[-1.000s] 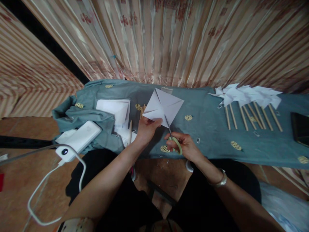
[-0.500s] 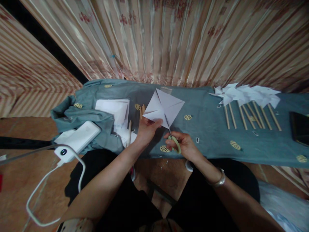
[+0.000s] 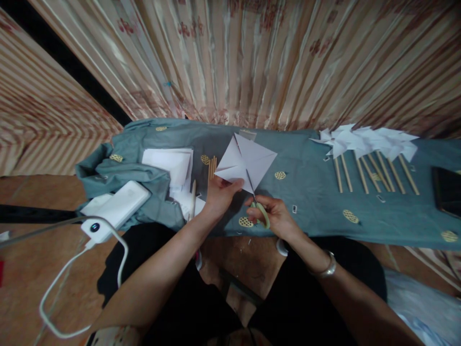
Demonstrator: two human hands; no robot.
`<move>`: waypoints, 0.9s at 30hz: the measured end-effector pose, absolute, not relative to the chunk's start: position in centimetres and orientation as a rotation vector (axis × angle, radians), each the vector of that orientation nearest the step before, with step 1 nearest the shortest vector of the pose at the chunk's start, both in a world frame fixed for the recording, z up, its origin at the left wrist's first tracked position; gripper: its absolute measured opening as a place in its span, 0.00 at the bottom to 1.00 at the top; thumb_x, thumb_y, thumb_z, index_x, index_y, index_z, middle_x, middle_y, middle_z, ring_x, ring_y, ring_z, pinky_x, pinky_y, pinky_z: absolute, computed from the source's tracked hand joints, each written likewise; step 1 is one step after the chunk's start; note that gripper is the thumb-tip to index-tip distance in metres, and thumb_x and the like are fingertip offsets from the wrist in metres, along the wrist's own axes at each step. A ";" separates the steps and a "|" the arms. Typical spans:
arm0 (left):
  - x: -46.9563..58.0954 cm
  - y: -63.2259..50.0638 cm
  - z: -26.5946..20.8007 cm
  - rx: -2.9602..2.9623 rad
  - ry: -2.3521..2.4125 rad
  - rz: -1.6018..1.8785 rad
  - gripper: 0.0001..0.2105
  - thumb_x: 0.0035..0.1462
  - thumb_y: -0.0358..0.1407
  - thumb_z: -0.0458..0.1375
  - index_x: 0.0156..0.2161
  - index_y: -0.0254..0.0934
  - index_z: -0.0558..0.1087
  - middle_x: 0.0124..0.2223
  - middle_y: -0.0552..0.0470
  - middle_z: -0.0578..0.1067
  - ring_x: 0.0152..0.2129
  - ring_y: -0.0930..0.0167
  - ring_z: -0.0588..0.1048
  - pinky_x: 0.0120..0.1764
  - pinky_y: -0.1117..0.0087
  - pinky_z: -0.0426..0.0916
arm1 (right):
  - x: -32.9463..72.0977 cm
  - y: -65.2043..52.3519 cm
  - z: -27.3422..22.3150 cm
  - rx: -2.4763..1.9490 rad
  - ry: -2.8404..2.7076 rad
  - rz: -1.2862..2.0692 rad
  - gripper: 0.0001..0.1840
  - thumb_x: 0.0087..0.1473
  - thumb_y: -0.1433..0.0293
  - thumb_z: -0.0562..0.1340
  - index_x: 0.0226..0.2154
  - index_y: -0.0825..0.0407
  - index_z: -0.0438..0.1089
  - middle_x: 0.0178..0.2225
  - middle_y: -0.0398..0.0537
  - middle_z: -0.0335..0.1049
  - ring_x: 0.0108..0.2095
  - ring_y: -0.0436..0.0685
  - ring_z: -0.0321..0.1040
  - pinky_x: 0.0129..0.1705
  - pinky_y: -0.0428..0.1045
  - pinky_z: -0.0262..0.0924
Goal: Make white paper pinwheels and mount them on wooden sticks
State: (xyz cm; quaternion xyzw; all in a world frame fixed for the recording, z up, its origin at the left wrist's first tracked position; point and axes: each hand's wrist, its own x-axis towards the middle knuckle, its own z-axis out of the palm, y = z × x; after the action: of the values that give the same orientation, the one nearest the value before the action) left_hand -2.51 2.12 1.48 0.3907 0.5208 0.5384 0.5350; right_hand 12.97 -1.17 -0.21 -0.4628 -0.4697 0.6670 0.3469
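A white square of paper (image 3: 252, 156) is held cornerwise over the cloth, with slits running inward from its corners. My left hand (image 3: 221, 194) pinches its lower left edge, thumb on top and fingers underneath. In my right hand (image 3: 275, 215) are scissors with pale green handles (image 3: 264, 216). Their blades lie along the paper's near corner, pointing toward its middle. Just left of the paper, several thin wooden sticks (image 3: 212, 166) lie together, partly hidden by the paper and my left hand.
White paper sheets (image 3: 169, 163) and a pencil-like stick (image 3: 193, 197) lie on the left. A white power bank (image 3: 115, 211) with a cable rests on the cloth. Several paper pinwheels on sticks (image 3: 374, 144) lie at right, near a dark flat device (image 3: 446, 190). A curtain (image 3: 245, 62) hangs behind.
The paper and my left hand have shifted very slightly to the right. The scissors stay at the near corner, almost unmoved.
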 end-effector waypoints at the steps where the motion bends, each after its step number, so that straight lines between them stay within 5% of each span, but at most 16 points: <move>1: -2.5 2.1 1.4 0.936 1.243 1.283 0.05 0.43 0.33 0.63 0.23 0.36 0.70 0.22 0.57 0.71 0.21 0.75 0.69 0.28 0.73 0.65 | 13.0 -1.2 -0.2 -1.204 -1.214 1.730 0.20 0.37 0.55 0.73 0.28 0.51 0.72 0.17 0.38 0.68 0.18 0.48 0.64 0.22 0.44 0.62; 27: -2.5 2.0 1.2 0.968 1.224 1.287 0.05 0.44 0.33 0.63 0.23 0.37 0.70 0.23 0.56 0.71 0.21 0.75 0.68 0.28 0.72 0.64 | 13.0 -1.3 -0.3 -1.231 -1.225 1.692 0.22 0.36 0.54 0.73 0.29 0.51 0.72 0.17 0.38 0.66 0.17 0.47 0.61 0.20 0.44 0.58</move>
State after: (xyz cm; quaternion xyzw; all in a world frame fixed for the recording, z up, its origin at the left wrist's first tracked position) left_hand -2.53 2.02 1.23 0.4056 0.5129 0.5391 0.5308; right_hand 12.97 -1.28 -0.28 -0.4755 -0.4731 0.6534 0.3509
